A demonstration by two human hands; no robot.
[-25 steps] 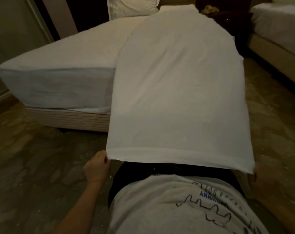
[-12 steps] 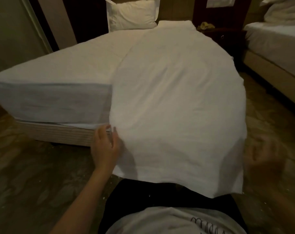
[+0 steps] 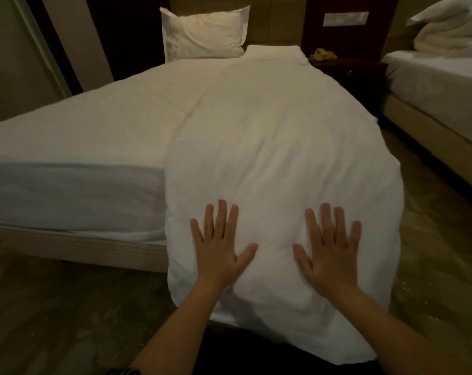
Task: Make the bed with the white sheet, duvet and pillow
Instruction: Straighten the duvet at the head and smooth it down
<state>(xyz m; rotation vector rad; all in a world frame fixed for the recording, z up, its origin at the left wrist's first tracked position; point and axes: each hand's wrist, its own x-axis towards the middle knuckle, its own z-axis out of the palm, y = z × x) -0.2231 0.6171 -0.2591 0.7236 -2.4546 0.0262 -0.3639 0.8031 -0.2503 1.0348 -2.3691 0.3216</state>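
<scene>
A folded white duvet point(image 3: 278, 147) lies lengthwise along the right half of the bed and hangs over the foot end. My left hand point(image 3: 218, 244) and my right hand point(image 3: 329, 247) both press flat on its hanging end, fingers spread and straight. The left half of the mattress shows the fitted white sheet point(image 3: 94, 136). A white pillow point(image 3: 205, 33) stands upright against the headboard at the far left of the bed head.
A second bed point(image 3: 440, 85) with a rumpled white duvet stands at the right, across a narrow floor gap. A dark nightstand point(image 3: 348, 69) with a small yellowish object sits between the beds. Patterned floor surrounds the bed foot.
Both hands let go of the duvet's near edge, which dropped over the foot of the bed. The hands then moved onto its top and now lie flat.
</scene>
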